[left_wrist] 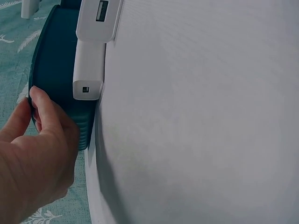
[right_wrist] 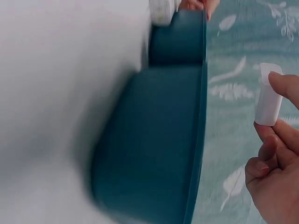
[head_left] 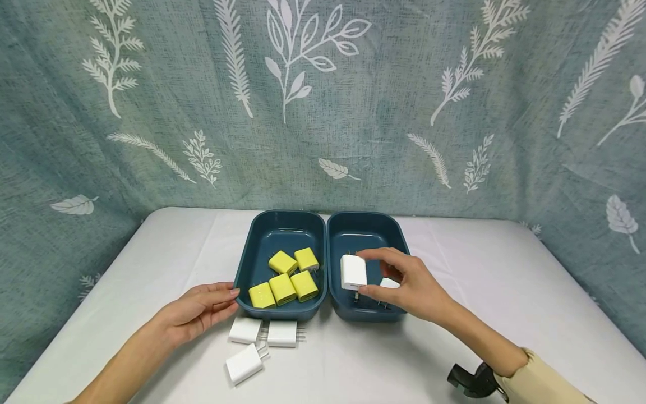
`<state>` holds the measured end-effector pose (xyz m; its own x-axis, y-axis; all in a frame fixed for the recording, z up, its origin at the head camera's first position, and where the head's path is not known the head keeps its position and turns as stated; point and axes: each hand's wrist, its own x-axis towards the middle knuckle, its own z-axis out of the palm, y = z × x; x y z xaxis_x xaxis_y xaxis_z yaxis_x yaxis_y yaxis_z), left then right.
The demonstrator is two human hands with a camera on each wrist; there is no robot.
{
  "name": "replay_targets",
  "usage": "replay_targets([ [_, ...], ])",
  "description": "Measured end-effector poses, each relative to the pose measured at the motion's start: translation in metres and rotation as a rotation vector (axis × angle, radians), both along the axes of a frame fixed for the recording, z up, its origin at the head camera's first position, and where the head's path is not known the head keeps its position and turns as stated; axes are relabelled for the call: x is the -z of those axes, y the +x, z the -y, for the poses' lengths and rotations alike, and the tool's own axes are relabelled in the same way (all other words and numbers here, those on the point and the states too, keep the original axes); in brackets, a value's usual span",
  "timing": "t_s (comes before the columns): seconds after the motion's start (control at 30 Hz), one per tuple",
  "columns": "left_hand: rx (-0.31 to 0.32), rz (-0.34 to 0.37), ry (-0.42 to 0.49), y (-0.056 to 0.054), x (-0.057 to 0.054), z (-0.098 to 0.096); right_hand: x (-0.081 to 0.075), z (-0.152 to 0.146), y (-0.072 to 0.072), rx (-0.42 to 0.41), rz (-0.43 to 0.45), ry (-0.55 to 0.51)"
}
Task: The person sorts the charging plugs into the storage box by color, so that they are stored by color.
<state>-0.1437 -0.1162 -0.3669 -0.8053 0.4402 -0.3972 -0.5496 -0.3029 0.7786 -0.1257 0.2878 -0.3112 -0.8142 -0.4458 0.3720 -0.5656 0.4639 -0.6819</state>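
Observation:
Between the thumb and fingers of my right hand (head_left: 414, 283) is a white charger plug (head_left: 353, 272), held over the right blue bin (head_left: 363, 229); the right wrist view shows this charger plug (right_wrist: 269, 100) pinched at its two ends. Another white charger plug (head_left: 388, 283) lies in that bin, partly hidden by the hand. My left hand (head_left: 194, 314) grips the near left corner of the left blue bin (head_left: 270, 233), thumb at the rim (left_wrist: 32, 70) in the left wrist view. Several yellow charger plugs (head_left: 282, 289) lie inside the left bin.
Three white charger plugs (head_left: 244, 365) lie on the white tabletop (head_left: 323, 370) in front of the left bin. The two bins stand side by side. A patterned green-blue curtain (head_left: 323, 140) hangs behind the table. A black wrist mount (head_left: 474, 381) shows near the right sleeve.

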Motion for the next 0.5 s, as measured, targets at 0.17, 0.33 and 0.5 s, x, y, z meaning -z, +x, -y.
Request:
replay_targets([
  [0.17, 0.004, -0.004, 0.015, 0.0, 0.0, 0.0, 0.004, -0.019, -0.011, 0.104, 0.035, 0.043],
  [0.33, 0.004, 0.0, 0.018, 0.001, 0.0, 0.0, 0.011, -0.031, -0.014, 0.184, 0.088, 0.091],
  [0.5, 0.007, -0.008, 0.013, 0.001, -0.001, 0.0, 0.013, -0.034, -0.011, 0.194, 0.109, 0.113],
])
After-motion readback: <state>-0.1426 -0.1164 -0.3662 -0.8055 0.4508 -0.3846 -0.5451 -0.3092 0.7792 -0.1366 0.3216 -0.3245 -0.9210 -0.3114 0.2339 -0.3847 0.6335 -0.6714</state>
